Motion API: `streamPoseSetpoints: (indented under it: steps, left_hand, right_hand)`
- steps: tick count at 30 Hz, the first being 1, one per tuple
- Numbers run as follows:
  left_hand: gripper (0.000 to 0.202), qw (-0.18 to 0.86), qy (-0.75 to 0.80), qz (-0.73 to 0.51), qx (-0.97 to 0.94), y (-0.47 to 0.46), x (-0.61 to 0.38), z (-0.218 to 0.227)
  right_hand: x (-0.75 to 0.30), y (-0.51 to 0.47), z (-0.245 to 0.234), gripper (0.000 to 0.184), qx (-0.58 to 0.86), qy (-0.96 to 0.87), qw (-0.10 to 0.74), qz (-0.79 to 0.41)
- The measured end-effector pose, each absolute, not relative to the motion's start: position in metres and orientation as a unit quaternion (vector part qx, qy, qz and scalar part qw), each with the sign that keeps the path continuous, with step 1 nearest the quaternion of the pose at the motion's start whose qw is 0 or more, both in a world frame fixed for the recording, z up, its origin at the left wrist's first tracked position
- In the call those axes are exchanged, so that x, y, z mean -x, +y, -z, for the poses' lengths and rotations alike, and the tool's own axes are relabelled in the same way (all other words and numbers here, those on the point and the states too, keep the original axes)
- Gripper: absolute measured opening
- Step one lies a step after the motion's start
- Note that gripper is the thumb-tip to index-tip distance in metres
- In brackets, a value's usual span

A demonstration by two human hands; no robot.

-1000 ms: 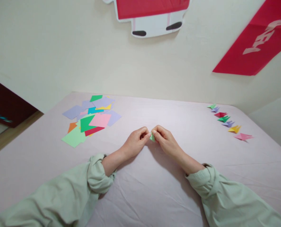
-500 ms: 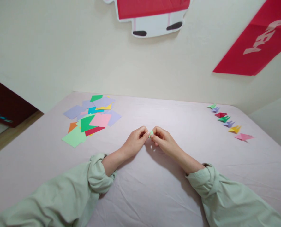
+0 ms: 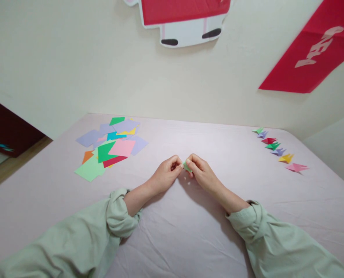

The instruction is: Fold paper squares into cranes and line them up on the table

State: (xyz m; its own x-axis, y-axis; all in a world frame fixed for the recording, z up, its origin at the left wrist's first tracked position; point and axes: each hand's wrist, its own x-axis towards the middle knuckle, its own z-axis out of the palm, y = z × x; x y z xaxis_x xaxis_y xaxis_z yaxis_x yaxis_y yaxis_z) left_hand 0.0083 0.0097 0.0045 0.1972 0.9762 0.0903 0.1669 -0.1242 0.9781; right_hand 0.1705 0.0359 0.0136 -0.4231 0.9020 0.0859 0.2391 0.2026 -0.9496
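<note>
A small folded piece of light green paper [image 3: 186,166] is pinched between both my hands just above the pale pink cloth [image 3: 189,231]. My left hand [image 3: 166,175] has its fingers curled, thumb and forefinger pressed on the paper's left end. From the other side my right hand [image 3: 202,173] grips the same piece with its fingertips. Most of the paper is hidden by my fingers.
A loose pile of coloured paper squares [image 3: 111,146] lies at the left of the cloth. Several small folded paper shapes [image 3: 276,148] stand in a row at the far right. The wall behind carries a red banner [image 3: 311,50] and a red and white cutout [image 3: 186,19].
The green piece has been turned slightly between my fingertips and shows less of itself than one second ago. Both hands stay in nearly the same place.
</note>
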Motion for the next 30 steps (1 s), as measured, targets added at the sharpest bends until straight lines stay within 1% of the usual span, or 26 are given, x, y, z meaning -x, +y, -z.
streamPoseSetpoints:
  steps: [5, 14, 22, 30]
  left_hand:
    - [0.021, 0.469, 0.459, -0.423, -0.625, 0.0094, -0.0080, -0.0047]
    - [0.023, 0.489, 0.474, -0.405, -0.610, 0.0080, -0.0087, -0.0088]
    - [0.027, 0.455, 0.463, -0.405, -0.644, 0.0093, -0.0072, -0.0108]
    - [0.030, 0.466, 0.473, -0.408, -0.626, 0.0093, -0.0076, -0.0123]
  right_hand:
    - [-0.1692, 0.0348, -0.0138, 0.021, 0.403, -0.698, 0.354, -0.474]
    - [-0.1694, 0.0349, -0.0152, 0.028, 0.405, -0.706, 0.367, -0.451]
    - [-0.1692, 0.0341, -0.0155, 0.030, 0.418, -0.692, 0.361, -0.465]
    - [-0.1690, 0.0346, -0.0145, 0.030, 0.422, -0.674, 0.365, -0.483]
